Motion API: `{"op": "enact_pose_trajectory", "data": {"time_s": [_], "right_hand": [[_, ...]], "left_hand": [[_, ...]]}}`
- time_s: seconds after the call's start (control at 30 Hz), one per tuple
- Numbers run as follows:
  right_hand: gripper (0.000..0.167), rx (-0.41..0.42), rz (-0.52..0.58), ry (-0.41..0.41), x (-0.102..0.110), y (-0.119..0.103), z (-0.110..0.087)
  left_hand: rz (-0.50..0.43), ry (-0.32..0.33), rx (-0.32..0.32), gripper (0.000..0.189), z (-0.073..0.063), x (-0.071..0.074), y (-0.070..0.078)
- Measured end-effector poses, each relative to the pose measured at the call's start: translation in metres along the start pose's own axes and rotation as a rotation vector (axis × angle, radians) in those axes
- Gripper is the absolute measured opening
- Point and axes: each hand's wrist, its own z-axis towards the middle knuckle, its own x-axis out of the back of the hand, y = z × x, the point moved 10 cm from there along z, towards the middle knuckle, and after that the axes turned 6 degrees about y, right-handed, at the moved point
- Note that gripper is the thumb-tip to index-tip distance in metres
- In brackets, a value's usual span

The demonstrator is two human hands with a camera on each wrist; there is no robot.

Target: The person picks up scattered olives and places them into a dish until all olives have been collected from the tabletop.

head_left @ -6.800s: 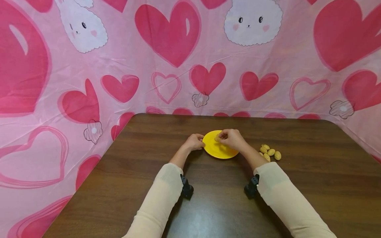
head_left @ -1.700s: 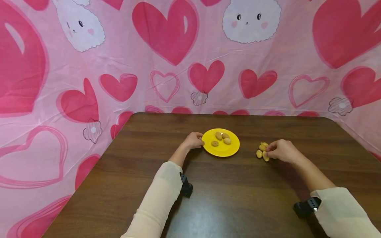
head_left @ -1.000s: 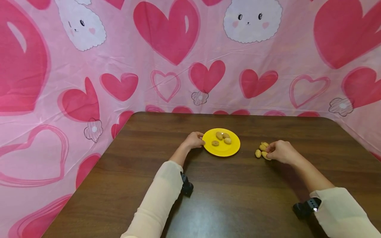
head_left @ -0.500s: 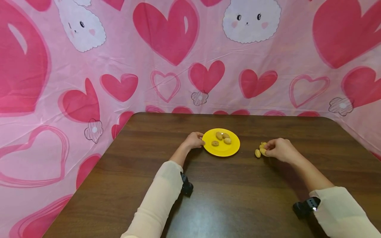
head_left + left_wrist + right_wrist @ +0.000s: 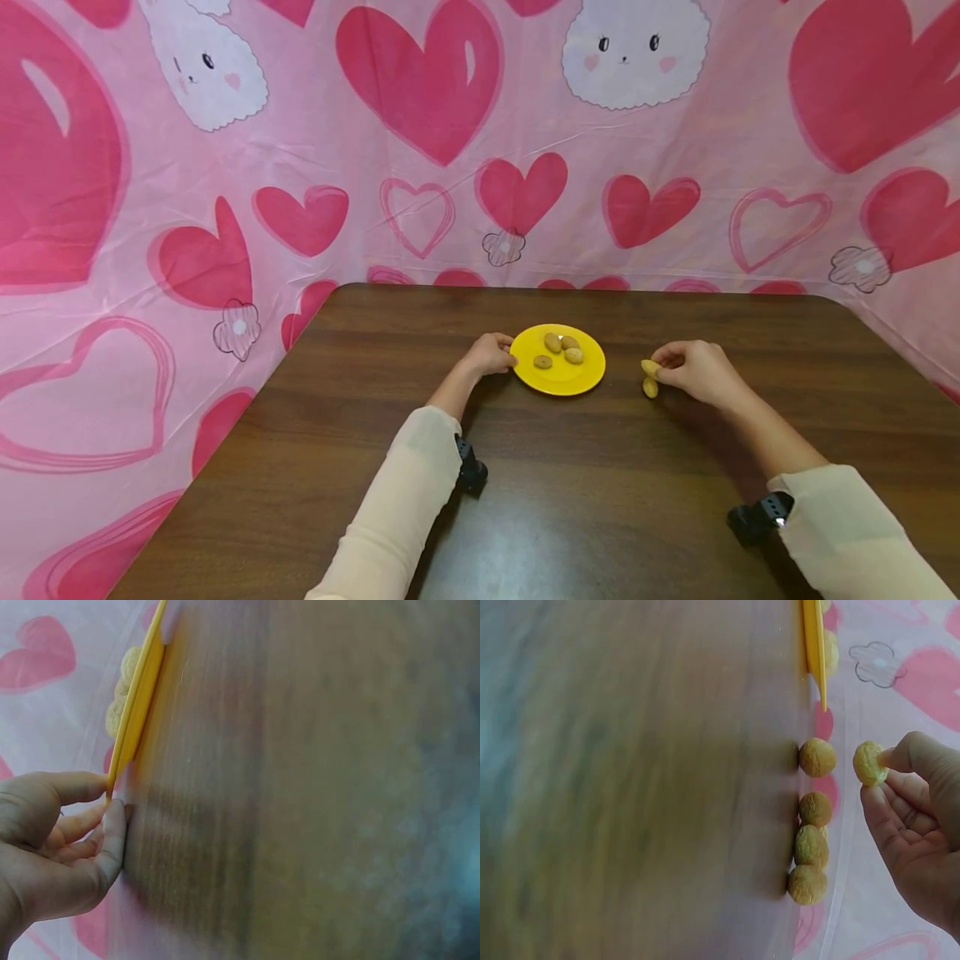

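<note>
Cream-sleeved, the left hand point(image 5: 489, 355) pinches the left rim of a yellow plate point(image 5: 558, 381), which bears four small tan oval pieces point(image 5: 573, 356) and lies on the brown table point(image 5: 555, 492), closer to its far edge than its near one. Right of the plate, a held piece point(image 5: 870, 763) sits at the fingertips of the right hand point(image 5: 702, 372), gripped between thumb and fingers and raised off the tabletop. Beside and below that hand lie loose pieces point(image 5: 817, 757), at least four in the right wrist view, one showing nearer the table's near edge from above.
</note>
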Motion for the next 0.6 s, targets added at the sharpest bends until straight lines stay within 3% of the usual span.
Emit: {"op": "enact_pose_trajectory", "data": {"time_s": [0.3,0.6], "right_hand": [[0.023,-0.001,0.03,0.02,-0.006,-0.009,0.007],[0.019,0.003,0.073,0.006,-0.018,-0.021,0.016]], "left_hand": [[0.008,-0.001,-0.004,0.044,0.0,0.0,0.0],[0.006,0.001,0.01,0.044,0.0,0.0,-0.001]]}}
